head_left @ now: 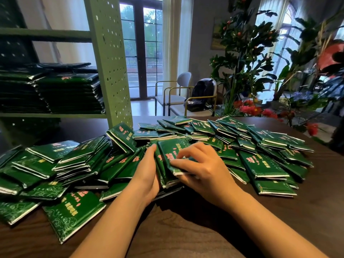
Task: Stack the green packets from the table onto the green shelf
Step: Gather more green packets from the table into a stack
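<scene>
Head view: left hand (149, 174) and right hand (202, 174) curl their fingers round a bundle of packets (171, 148) mid-tabletop (186, 229), amid loose ones; stacks (70, 94) fill the shelf (109, 53).

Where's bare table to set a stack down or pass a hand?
Bare table along the near edge between the forearms and toward the right edge; also a strip left of the green shelf post, behind the green packets. The middle band is crowded with overlapping packets.
</scene>
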Demonstrator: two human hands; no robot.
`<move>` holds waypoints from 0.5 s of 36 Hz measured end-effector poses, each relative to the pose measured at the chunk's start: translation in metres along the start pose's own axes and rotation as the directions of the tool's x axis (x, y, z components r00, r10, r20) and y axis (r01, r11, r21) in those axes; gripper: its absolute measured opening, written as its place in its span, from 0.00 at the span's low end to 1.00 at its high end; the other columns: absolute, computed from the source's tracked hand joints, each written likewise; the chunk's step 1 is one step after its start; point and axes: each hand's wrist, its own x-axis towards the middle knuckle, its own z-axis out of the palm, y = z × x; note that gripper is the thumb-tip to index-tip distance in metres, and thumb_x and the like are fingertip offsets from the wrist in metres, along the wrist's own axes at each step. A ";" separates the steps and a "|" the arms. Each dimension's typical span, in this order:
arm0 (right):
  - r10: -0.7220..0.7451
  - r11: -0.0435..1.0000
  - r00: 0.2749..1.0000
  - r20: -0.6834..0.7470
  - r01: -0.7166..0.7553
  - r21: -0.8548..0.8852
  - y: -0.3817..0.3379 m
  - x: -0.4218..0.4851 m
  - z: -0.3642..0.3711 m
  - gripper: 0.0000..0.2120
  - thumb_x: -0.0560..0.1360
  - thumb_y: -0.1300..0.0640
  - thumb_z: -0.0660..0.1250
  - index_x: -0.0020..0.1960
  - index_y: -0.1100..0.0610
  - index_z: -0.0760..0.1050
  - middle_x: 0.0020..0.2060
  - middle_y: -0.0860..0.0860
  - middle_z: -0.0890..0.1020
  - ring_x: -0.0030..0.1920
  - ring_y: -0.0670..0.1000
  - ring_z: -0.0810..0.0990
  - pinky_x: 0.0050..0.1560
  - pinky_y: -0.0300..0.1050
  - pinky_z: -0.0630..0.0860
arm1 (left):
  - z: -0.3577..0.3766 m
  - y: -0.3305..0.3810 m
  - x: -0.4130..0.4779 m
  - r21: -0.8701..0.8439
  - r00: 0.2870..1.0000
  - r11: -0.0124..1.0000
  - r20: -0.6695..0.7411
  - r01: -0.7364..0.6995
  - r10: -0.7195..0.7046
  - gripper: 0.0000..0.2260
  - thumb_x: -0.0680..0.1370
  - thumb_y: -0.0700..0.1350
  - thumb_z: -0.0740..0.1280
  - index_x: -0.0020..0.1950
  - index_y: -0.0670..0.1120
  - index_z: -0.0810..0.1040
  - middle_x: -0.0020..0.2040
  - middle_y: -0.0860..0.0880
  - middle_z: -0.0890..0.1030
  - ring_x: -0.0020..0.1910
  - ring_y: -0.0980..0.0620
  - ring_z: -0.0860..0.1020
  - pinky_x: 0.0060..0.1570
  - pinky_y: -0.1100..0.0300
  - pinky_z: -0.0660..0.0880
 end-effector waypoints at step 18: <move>0.323 0.917 0.945 0.047 -0.325 0.232 0.016 -0.009 -0.002 0.20 0.80 0.48 0.55 0.56 0.58 0.80 0.51 0.50 0.81 0.53 0.50 0.76 0.54 0.51 0.71 | -0.001 -0.003 0.000 0.140 0.998 0.990 -0.054 -0.033 0.041 0.11 0.79 0.38 0.64 0.61 0.40 0.72 0.58 0.37 0.79 0.56 0.41 0.78 0.61 0.42 0.74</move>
